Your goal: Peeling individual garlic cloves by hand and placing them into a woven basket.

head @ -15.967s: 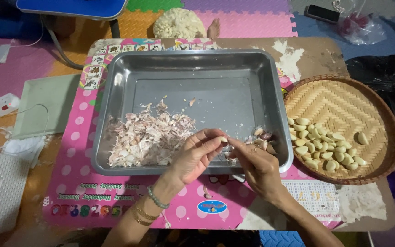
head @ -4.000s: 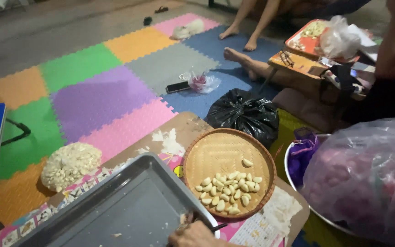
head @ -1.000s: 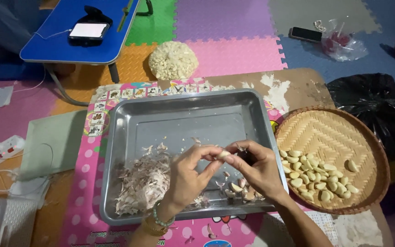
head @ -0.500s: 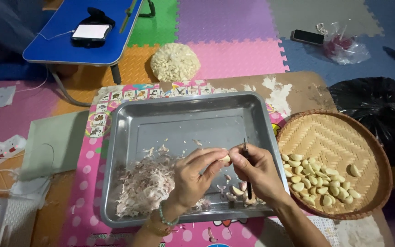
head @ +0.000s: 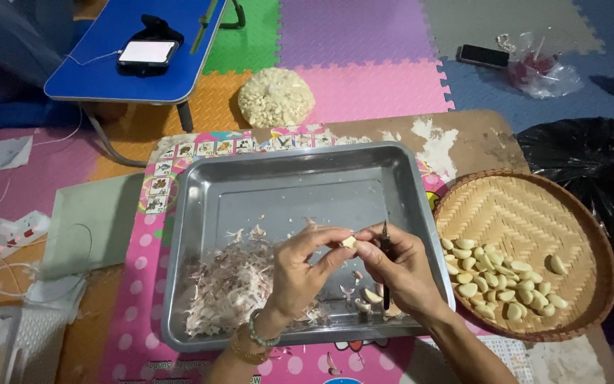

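1. At nine o'clock of the metal tray [head: 200,213] lie a pale green mat [head: 90,224] and a white power strip [head: 5,238]; we leave them be and keep the work over the tray.
2. The heap of papery skins [head: 232,284] sits at the tray's seven o'clock. We let fresh peel drop there, so it stays apart from the cleaned cloves.
3. Our left hand [head: 300,274] reaches in from six o'clock, thumb and forefinger pinched on the garlic clove [head: 349,242] above the tray's middle. A light pinch at one end leaves the rest of the clove bare for the blade.
4. Our right hand [head: 406,270] meets it from four o'clock, fingers closed round a small dark knife [head: 385,267] (the tip seems to point up beside the clove, though it is too thin to read surely). We would work with short strokes, edge turned away from the left thumb.
5. A few cloves [head: 371,297] lie under the hands at the tray's near edge.
6. At three o'clock the woven basket [head: 520,213] holds the peeled cloves [head: 502,284]; it is near enough to reach easily.
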